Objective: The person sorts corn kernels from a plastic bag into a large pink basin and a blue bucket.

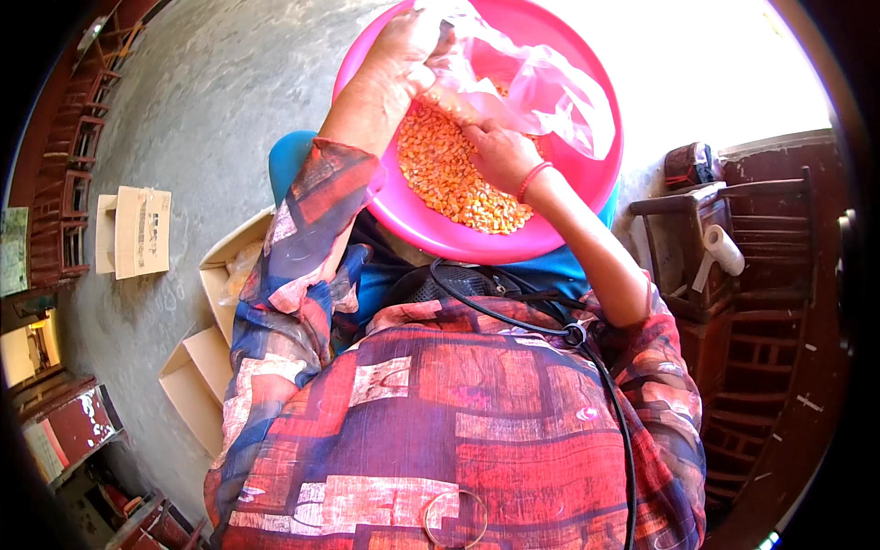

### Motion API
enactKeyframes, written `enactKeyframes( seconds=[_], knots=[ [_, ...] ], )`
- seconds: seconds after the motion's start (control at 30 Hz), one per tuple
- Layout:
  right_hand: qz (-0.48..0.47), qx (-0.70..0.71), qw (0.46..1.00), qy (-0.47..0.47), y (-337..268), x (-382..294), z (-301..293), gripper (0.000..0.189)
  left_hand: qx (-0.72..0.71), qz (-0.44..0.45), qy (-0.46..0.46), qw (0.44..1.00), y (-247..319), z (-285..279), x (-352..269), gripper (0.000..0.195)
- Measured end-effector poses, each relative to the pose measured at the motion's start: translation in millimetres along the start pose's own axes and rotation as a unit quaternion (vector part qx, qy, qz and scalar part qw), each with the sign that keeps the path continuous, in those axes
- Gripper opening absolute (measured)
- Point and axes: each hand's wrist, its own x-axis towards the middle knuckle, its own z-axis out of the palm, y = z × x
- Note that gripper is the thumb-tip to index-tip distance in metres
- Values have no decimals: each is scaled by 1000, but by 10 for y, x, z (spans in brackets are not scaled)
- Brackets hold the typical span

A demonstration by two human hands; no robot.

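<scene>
A bright pink basin (385, 199) sits before me over my lap, with a heap of loose orange corn kernels (454, 179) in it. My left hand (409, 58) grips the gathered part of a clear plastic bag (550, 75) above the basin's left side. Some kernels show through the film just below that hand. The bag's loose part spreads to the right across the basin. My right hand (505, 155), with a red band at the wrist, is low over the kernels. Its fingertips are at the bag's lower edge; whether they pinch the film is hard to see.
Open cardboard boxes (199, 371) stand by my left side, one with plastic-wrapped contents (240, 275). Another carton (142, 232) is farther off on the concrete floor (206, 89). To the right are wooden chairs (763, 240) and a paper roll (723, 249). A black cord (605, 385) hangs down my front.
</scene>
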Motion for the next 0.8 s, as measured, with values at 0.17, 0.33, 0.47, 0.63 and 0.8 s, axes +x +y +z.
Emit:
enactKeyframes(
  seconds=[0.17, 0.33, 0.47, 0.63, 0.8],
  knots=[
    [32, 56, 996, -61, -504, -112, 61, 23, 158, 78, -133, 975, -133, -114, -106, 9],
    [-60, 93, 988, -108, -504, -294, 146, 23, 377, 222, -140, 888, -90, -220, -614, 34],
    [-21, 146, 967, -207, -357, -293, 318, 29, 413, 187, -138, 881, -72, -289, -701, 29],
    [-49, 395, 917, 31, -262, -336, 336, 18, 290, 170, -138, 932, -233, -230, -578, 26],
    [184, 711, 627, -260, -394, -531, -393, 13, 258, 195, -130, 937, -494, -112, -379, 27]
  ],
)
